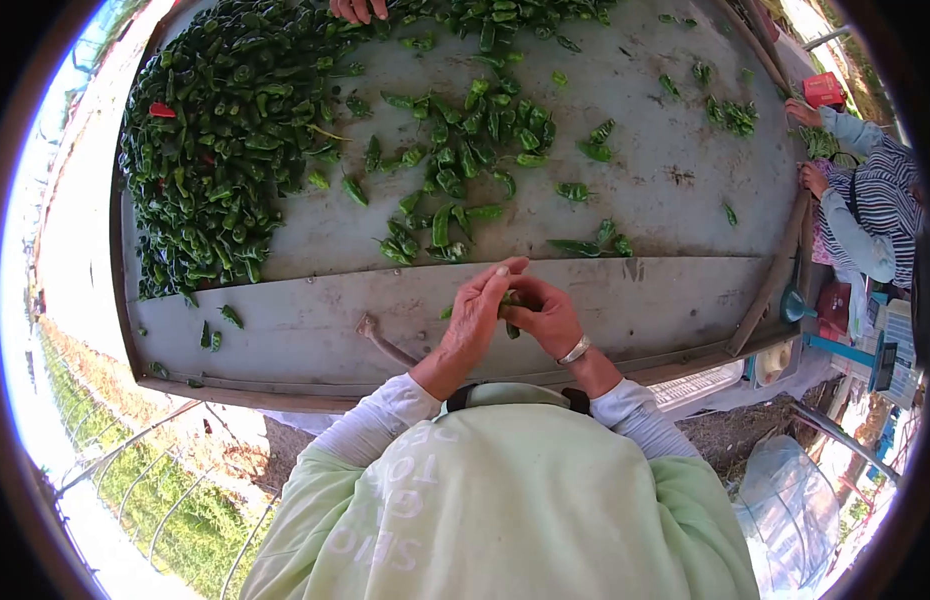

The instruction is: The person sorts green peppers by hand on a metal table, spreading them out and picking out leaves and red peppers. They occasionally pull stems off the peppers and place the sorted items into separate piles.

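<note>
Head view, sorting table (pixel 665 190): a broad grey tray with raised wooden edges that fills most of the frame, with a lower shelf along its near side.
Big heap (pixel 215 160): green peppers piled thick at the left end, with one red one among them.
Scattered peppers (pixel 465 140): lying loose across the middle of the tray.
Co-worker (pixel 870 205): striped sleeves at the right edge, hands at the rim.
Left hand (pixel 472 318): fingers curled down, gripping one pepper.
Right hand (pixel 550 318): fingers pinched on the same pepper.
Held pepper (pixel 511 300): small, green and glossy, mostly hidden between the two hands, above the near shelf.
Step in hand: I'd judge a single pepper is being checked or trimmed by hand.
Next move calls for: a firm pinch on one side and a light twist on the other, without crushing it.
</note>
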`<state>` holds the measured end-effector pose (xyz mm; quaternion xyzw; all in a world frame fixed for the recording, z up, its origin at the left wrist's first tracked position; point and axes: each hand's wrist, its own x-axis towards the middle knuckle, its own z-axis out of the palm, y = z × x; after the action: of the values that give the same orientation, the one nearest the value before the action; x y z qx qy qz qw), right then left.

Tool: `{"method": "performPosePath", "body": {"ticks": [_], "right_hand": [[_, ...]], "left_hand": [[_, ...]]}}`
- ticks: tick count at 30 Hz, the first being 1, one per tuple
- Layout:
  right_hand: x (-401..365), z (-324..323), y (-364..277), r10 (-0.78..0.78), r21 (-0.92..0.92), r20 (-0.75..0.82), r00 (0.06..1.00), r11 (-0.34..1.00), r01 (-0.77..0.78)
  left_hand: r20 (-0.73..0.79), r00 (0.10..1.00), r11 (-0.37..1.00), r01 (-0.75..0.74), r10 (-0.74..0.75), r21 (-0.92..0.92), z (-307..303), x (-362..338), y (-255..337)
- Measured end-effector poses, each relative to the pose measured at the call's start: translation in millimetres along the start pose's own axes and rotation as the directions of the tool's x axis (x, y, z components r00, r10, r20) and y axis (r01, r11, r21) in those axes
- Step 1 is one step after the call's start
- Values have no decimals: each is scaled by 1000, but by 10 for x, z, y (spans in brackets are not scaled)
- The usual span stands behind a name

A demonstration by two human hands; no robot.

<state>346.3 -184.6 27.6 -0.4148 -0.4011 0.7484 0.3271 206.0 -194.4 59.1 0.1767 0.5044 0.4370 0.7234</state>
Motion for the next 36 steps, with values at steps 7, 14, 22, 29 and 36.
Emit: {"method": "performPosePath", "body": {"ticks": [7,14,22,29,36], "right_hand": [[-867,-813,-81,158,217,-142,977,968,-125],[-2831,-1954,263,218,710,-560,799,623,328],[-3221,-3227,944,351,325,-936,42,901,-288],[-1724,-2425,165,-614,-740,-660,433,631,-233],[-30,-1112,379,-649,-918,-389,653,331,-218]], "left_hand": [[109,994,888,-53,3,456,499,-104,-86],[-126,991,903,20,39,430,-87,7,-131],[-336,918,893,-40,210,449,-315,-287,110],[-280,692,518,-158,665,841,-1081,-62,251],[-397,655,320,241,643,916,-1370,509,766]]}}
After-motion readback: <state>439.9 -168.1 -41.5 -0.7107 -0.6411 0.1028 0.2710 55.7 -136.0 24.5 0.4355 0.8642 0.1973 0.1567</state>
